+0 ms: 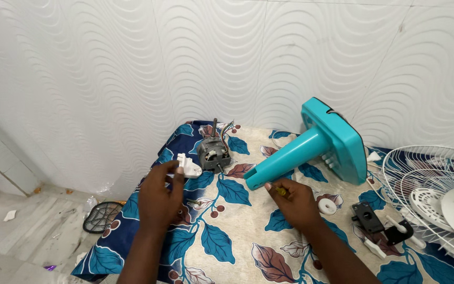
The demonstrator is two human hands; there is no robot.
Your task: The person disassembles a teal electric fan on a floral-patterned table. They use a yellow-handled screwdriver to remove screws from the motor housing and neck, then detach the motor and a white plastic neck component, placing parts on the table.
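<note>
While our left hand (160, 197) pinches a small white plastic part (189, 166) between thumb and fingers, we hold it up just above the table, close to the grey motor (214, 154). The white part is blocky, with a rounded end that points at the motor. Our right hand (296, 202) is closed around a little tool with a yellow handle (280, 191); only a bit of it peeks out of our fist. It sits right by the open end of the big teal fan stand (321, 147), which lies on its side. Under it all is a tablecloth (237, 231) with blue leaves. A white round cap (327, 205) and black plastic pieces (368, 216) lie to the right. A white wire fan grille (426, 184) fills the right edge. Another dark grille (101, 215) lies on the floor.
</note>
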